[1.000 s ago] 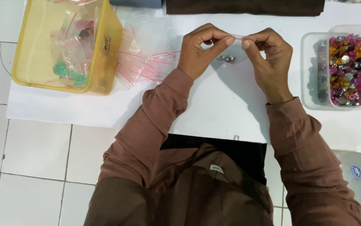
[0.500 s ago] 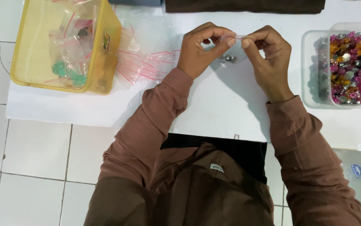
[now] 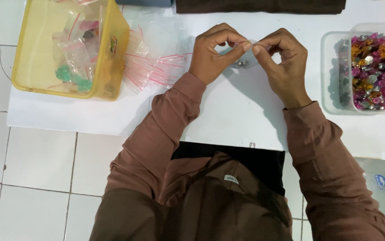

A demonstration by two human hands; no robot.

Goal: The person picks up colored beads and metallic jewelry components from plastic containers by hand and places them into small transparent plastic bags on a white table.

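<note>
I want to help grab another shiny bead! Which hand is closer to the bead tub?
Probably the right hand: the clear tub of coloured beads sits on its side. The left hand is farther away. Both hands pinch the small clear bag.

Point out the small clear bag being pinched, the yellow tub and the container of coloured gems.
small clear bag point(image 3: 246, 60), head view, lower part below the fingers.
yellow tub point(image 3: 112, 53), head view, right wall.
container of coloured gems point(image 3: 331, 71), head view, left rim.

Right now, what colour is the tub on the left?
Translucent yellow tub, holding small clear bags with red strips. Only the head view shows it.
</note>
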